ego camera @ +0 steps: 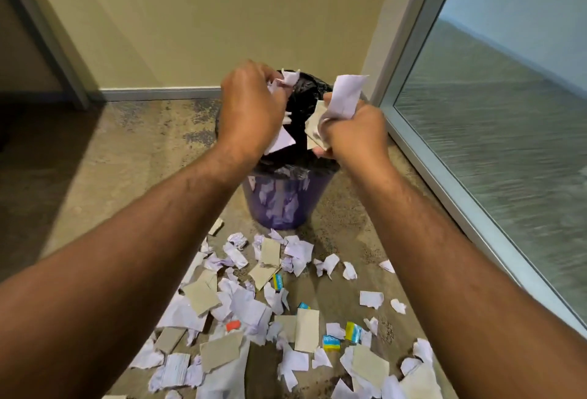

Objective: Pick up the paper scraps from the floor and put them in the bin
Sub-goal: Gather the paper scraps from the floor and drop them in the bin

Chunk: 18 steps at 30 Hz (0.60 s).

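Clutching paper scraps (344, 96) — both fists over the bin (286, 198).

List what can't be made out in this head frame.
- Inside of the bin: blocked by the left hand, the right hand and the black liner, so the fill level is unknown.
- Scraps in the hands: the count is hidden by the fingers.
- Floor scraps: the bottom edge cuts the pile and the forearms cover parts.
- Blue-yellow scraps: print too small.

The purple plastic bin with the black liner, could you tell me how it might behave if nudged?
The purple plastic bin with the black liner probably slides or tips easily: it looks thin-walled, holds only paper, and narrows toward its base. The loose liner likely shifts too.
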Motion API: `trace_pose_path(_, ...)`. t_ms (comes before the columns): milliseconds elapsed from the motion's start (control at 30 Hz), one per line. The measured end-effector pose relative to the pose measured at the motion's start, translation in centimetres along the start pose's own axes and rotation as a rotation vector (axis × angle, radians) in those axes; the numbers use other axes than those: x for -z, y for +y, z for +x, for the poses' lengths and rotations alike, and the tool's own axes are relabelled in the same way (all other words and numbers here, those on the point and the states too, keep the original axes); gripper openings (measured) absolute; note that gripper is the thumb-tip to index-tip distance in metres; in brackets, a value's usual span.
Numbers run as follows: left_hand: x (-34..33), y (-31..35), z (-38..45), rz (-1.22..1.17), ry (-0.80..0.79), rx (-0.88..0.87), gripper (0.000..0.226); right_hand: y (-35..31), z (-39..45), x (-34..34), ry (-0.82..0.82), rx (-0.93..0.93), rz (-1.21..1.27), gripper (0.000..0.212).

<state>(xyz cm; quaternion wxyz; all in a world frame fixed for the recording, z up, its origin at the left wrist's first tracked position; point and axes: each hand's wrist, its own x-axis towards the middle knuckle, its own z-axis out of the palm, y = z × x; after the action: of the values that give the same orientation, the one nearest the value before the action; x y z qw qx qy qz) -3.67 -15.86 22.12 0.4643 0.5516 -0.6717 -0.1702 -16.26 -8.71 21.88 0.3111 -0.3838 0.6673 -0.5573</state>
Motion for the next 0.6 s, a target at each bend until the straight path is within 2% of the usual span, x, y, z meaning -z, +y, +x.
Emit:
trace_pose_path(33,-0.9,-0.4,0.9,-0.035,0.012,0.054,0.026,0.2,1.3,-0.7,0.006,-0.056,0.062,0.035)
trace_pose_path(67,-1.8,-0.9,1.7,-0.064,-0.017,0.100,0.038,0.7,2.5,-1.2,-0.007,-0.101,0.098,0.031)
trace_pose_path(100,-2.5,-1.2,2.2,-0.081,-0.079,0.135,0.053,1.2,3.4,-1.6,-0.054,-0.142,0.090,0.036)
trace_pose_path(200,-3.7,-1.7,2.4,-0.122,-0.289,0.191,0.082,2.5,5.2,-1.6,-0.194,-0.232,-0.033,0.100)
trace_pose_path(267,-4.2,-2.0,2.1,-0.116,-0.342,0.169,0.084,2.7,5.3,-1.1,-0.206,-0.215,-0.075,0.110)
trace_pose_path(333,-4.6,-2.2,1.3,-0.107,-0.351,0.139,0.078,3.0,4.8,-0.5,-0.196,-0.132,-0.172,0.101)
trace_pose_path(467,-5.0,-2.0,-1.7,-0.081,-0.263,0.077,0.056,4.5,2.8,0.6,-0.071,0.104,-0.409,0.063)
trace_pose_path(600,-5.0,-2.6,-5.5,-0.097,-0.153,-0.114,0.039,7.6,-0.1,1.7,0.034,0.376,-0.513,0.038)
